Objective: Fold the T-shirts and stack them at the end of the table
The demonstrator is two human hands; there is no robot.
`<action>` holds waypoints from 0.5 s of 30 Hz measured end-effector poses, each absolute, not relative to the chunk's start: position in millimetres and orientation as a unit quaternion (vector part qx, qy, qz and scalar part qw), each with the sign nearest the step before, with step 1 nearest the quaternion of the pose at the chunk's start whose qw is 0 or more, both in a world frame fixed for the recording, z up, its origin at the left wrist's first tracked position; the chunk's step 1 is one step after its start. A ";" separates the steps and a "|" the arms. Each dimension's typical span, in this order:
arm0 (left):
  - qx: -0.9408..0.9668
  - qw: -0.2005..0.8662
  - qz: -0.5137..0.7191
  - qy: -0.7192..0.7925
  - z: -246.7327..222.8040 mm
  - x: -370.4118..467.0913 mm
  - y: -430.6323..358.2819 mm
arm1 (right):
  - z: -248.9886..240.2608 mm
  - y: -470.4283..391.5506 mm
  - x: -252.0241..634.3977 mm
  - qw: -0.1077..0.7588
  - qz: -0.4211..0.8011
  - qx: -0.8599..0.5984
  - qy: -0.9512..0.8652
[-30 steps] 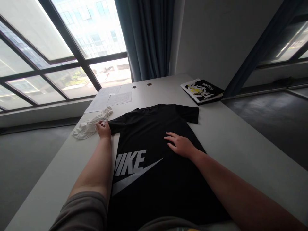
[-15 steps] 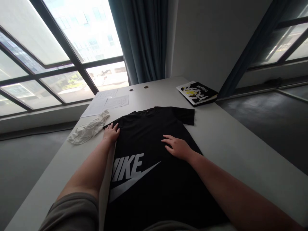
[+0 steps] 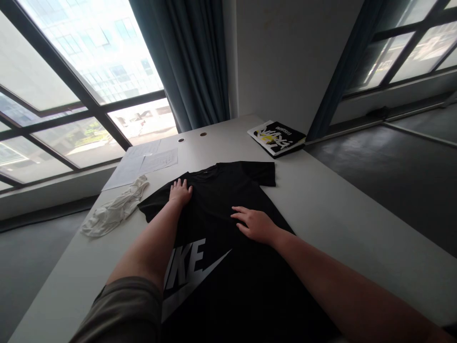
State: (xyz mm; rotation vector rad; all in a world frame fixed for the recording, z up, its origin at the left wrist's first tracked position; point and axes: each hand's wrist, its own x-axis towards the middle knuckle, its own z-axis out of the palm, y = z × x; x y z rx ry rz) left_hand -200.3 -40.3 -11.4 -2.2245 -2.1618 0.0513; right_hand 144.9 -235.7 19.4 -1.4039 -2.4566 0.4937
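A black T-shirt [image 3: 228,190] with a large white printed logo lies spread on the white table [image 3: 321,200], its collar toward the far end. My left hand [image 3: 181,192] rests on the shirt near the left shoulder, fingers spread. On the middle of the chest lies my right hand [image 3: 255,224], its fingers apart and pointing left. Neither hand grips anything. My left forearm covers part of the shirt's left side and the start of the lettering.
A crumpled white cloth [image 3: 114,209] lies left of the shirt, with paper sheets [image 3: 157,161] beyond it. A black, white and yellow printed package [image 3: 276,138] is at the table's far right. Windows and a blue curtain [image 3: 193,62] stand behind.
My left hand has moved right, from the left sleeve onto the shoulder area, and the left sleeve now shows spread out. The whole view has turned slightly right. My right hand stays on the chest.
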 end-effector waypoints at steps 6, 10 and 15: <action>-0.684 -0.040 -0.064 -0.725 -22.8 -209.0 -26.9 | 22.7 -235.8 143.8 0.132 0.187 -0.491 -0.841; -0.681 -0.058 -0.056 -0.728 -19.1 -215.2 -21.2 | 20.5 -234.7 142.6 0.139 0.154 -0.493 -0.845; -0.714 -0.021 -0.095 -0.693 -13.3 -215.3 -35.0 | 8.7 -226.7 145.1 0.108 0.131 -0.541 -0.824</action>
